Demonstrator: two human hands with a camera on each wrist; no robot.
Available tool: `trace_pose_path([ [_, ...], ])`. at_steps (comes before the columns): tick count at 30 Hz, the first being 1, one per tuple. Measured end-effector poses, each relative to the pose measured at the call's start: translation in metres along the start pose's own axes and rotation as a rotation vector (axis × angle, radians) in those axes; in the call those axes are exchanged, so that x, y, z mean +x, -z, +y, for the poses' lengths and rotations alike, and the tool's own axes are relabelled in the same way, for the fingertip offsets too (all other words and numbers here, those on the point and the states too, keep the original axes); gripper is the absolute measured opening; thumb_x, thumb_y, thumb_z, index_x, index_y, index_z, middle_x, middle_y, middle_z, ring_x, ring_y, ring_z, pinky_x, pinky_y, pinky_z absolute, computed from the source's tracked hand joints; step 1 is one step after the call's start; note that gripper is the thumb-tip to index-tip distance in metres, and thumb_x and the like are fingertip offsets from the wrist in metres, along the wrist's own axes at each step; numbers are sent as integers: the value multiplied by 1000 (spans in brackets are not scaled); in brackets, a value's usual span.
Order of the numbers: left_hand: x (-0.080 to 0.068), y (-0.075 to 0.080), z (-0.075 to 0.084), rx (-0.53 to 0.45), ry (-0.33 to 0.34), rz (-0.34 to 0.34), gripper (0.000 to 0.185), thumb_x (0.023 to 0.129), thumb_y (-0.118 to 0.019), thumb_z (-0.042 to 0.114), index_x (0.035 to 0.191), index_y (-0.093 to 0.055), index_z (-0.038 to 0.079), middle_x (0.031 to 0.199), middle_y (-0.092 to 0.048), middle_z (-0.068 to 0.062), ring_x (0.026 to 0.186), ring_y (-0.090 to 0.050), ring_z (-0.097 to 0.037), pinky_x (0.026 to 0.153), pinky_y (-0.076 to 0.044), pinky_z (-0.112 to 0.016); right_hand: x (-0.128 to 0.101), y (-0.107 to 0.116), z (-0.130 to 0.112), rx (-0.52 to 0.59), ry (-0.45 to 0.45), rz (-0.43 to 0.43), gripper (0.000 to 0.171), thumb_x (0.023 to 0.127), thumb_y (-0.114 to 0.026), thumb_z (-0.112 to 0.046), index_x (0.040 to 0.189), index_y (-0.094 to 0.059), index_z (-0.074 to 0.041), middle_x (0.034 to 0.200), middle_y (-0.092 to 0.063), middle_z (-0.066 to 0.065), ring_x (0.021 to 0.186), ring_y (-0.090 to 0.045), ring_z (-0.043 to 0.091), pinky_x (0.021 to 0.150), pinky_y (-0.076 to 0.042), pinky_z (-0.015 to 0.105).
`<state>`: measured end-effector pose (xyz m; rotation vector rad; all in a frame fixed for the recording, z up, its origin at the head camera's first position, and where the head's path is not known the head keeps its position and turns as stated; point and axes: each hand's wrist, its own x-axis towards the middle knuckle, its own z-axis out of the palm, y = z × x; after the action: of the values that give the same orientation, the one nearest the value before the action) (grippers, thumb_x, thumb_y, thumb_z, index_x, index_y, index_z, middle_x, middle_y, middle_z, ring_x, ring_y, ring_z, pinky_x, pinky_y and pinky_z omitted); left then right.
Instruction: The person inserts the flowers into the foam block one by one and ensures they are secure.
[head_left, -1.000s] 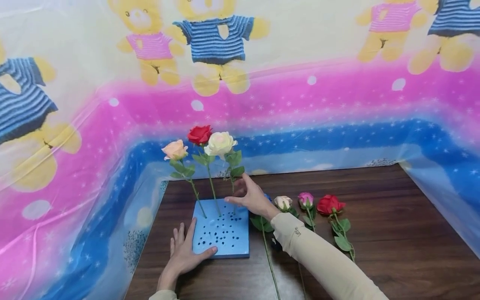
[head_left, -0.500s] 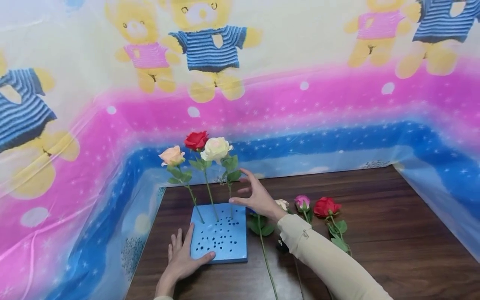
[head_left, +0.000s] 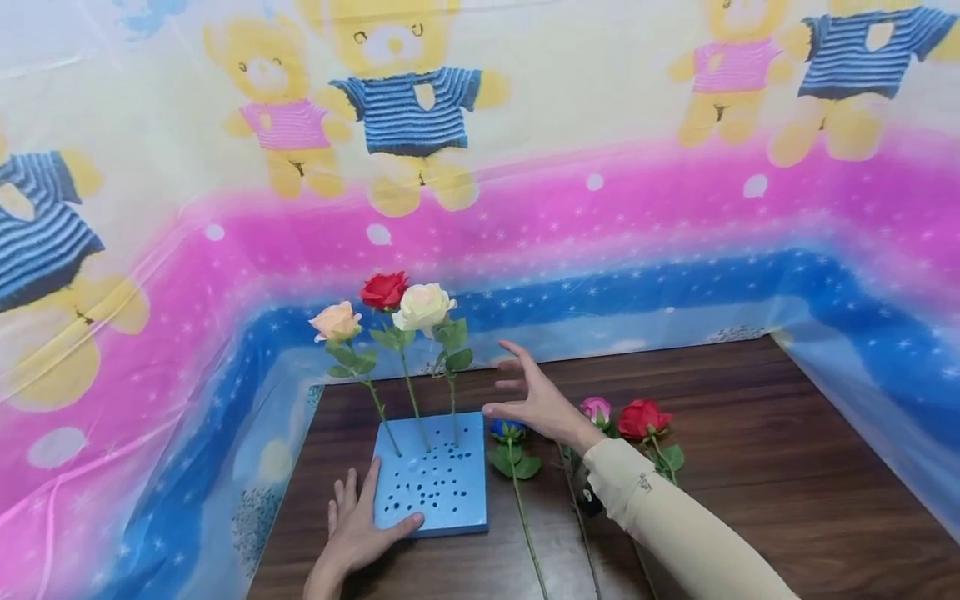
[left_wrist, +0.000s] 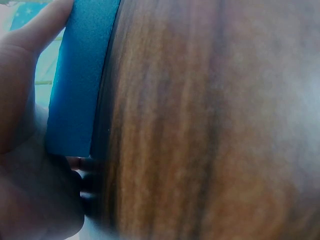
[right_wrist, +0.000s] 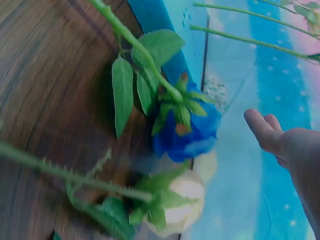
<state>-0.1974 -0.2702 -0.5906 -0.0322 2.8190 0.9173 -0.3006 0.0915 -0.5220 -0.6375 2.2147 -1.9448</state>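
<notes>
A blue foam block [head_left: 468, 508], dotted with holes, lies on the table. Three roses stand upright in its far part: a peach rose [head_left: 336, 322], a red rose [head_left: 384, 289] and a cream-white rose [head_left: 424, 307]. My left hand [head_left: 351, 532] rests against the block's near left corner, thumb on the front edge and fingers spread along the side; the left wrist view shows the thumb lying across the block [left_wrist: 80, 90]. To the right of the standing stems, my right hand [head_left: 543, 404] hovers with fingers parted and nothing in them, over a blue rose [head_left: 507, 430].
Right of the block, loose roses lie on the brown wooden table [head_left: 795, 467]: a pink rose [head_left: 596, 408], another red rose [head_left: 643, 418] and a pale rose [right_wrist: 185, 202], which the right hand hides in the head view. A teddy-bear-print cloth [head_left: 525, 217] hangs behind.
My right hand has drawn back to the right from the cream-white rose's stem, leaving that rose standing in the block. The blue rose's bloom has come into sight. My left hand stays at the block.
</notes>
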Motion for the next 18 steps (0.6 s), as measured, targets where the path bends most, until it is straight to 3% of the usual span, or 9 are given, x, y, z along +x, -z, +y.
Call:
trace_pose_path([
  [6, 1, 1, 1, 20, 13, -32, 134, 89, -83, 72, 181, -4, 13, 176, 8, -45, 160, 16, -69, 126, 9, -84, -14, 21, -10, 31, 16, 16, 106, 99, -90, -24, 173, -19, -53, 174, -32, 14, 158, -43, 49, 108, -60, 57],
  [18, 2, -3, -5, -31, -39, 21, 135, 85, -83, 75, 181, -9, 14, 176, 5, -46, 160, 14, -71, 124, 10, -85, -44, 68, -19, -50, 23, 90, 111, 97, -91, -29, 175, -16, -53, 178, -29, 9, 163, -39, 40, 120, -49, 66],
])
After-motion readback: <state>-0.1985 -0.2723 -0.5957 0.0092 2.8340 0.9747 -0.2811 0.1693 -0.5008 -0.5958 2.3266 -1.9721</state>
